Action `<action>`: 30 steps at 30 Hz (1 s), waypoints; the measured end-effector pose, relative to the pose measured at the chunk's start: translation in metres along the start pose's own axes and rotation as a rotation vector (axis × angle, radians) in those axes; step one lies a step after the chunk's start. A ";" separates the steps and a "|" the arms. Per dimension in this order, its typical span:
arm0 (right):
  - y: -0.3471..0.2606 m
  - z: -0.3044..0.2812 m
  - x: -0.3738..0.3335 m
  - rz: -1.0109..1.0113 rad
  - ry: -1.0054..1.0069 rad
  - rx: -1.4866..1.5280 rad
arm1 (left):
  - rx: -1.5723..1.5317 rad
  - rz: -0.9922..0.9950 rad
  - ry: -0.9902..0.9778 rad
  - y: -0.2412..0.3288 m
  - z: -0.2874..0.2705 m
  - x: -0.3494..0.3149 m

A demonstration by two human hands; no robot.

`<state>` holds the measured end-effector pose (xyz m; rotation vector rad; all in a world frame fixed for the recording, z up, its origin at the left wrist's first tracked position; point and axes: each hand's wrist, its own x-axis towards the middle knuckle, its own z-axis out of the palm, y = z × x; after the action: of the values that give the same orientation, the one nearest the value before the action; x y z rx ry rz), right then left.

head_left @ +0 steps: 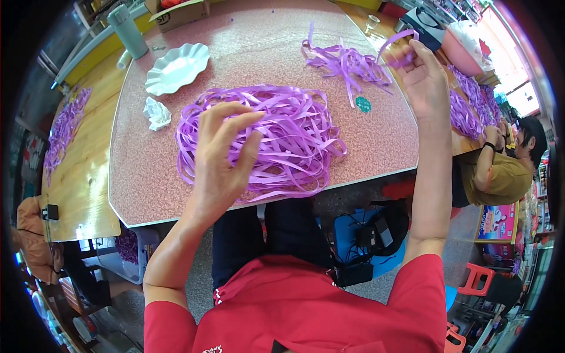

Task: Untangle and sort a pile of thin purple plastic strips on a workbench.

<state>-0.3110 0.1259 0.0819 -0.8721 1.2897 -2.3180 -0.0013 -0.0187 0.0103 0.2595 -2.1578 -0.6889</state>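
The left hand (220, 159), fingers curved, thumb spread apart, is over a purple ribbon pile (294, 135), its long axis left-to-right near the front of the tabletop (144, 185). 1 ribbon strip (395, 38) arches up rightward to the right hand (426, 82), whose blurred fingertips seem to pinch it.

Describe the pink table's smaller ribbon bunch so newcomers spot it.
On the pink table, look far right, beside the right hand. The ribbon bunch lies just beyond a round green disc, smaller and stragglier than the big pile under the left hand.
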 end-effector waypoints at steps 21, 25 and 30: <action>-0.033 0.009 -0.071 0.059 -0.605 -0.774 | -0.808 -0.457 -0.333 0.003 0.009 0.016; -0.036 -0.001 -0.071 0.069 -0.543 -0.796 | -0.745 -0.556 -0.440 -0.007 -0.011 0.009; -0.030 -0.012 -0.065 0.052 -0.498 -0.914 | -0.705 -0.569 -0.517 -0.015 -0.022 0.004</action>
<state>-0.2705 0.1861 0.0800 -1.5152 2.0680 -1.2476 0.0120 -0.0408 0.0156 0.3374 -2.1401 -1.9596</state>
